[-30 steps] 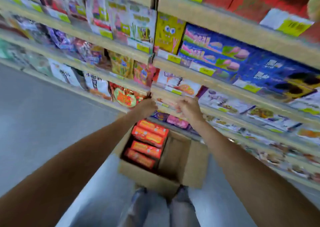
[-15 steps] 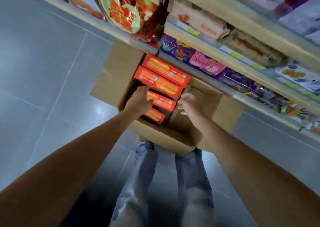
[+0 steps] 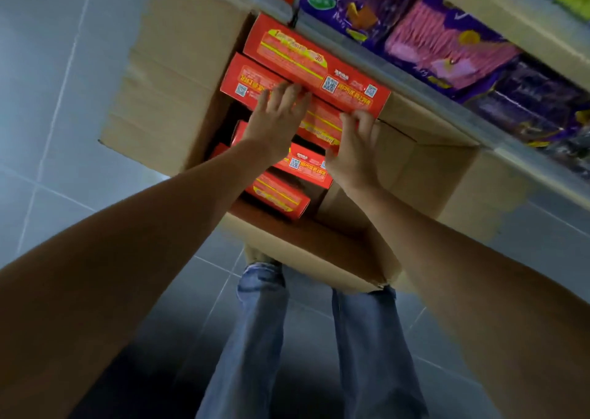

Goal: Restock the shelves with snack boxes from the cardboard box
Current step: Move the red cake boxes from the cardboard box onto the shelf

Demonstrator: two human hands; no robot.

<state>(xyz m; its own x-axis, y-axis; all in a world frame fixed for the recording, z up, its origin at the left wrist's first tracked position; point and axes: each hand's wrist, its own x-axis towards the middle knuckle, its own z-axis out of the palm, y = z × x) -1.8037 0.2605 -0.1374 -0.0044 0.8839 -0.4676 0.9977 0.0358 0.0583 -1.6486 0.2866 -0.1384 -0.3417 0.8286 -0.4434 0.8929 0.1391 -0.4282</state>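
An open cardboard box [image 3: 166,76] stands on the floor under the lowest shelf and holds several red snack boxes. The farthest red box [image 3: 293,51] lies against the shelf edge. Just in front of it lies a second red snack box [image 3: 244,78]. My left hand [image 3: 274,118] rests on that second box with its fingertips hooked over the far edge. My right hand [image 3: 354,147] curls its fingers around the same box's right part. Two more red boxes [image 3: 306,166] [image 3: 277,198] lie lower, nearer to me.
The bottom shelf's pale edge [image 3: 415,76] runs diagonally above the carton, with purple and pink snack bags [image 3: 447,45] on it. The carton's right half [image 3: 415,176] shows bare cardboard. Grey tiled floor [image 3: 64,131] lies to the left. My jeans-clad legs [image 3: 255,322] stand right behind the carton.
My view has dropped from the shelves to the carton. Both hands came down from the shelf into the carton and moved forward onto the second red box.
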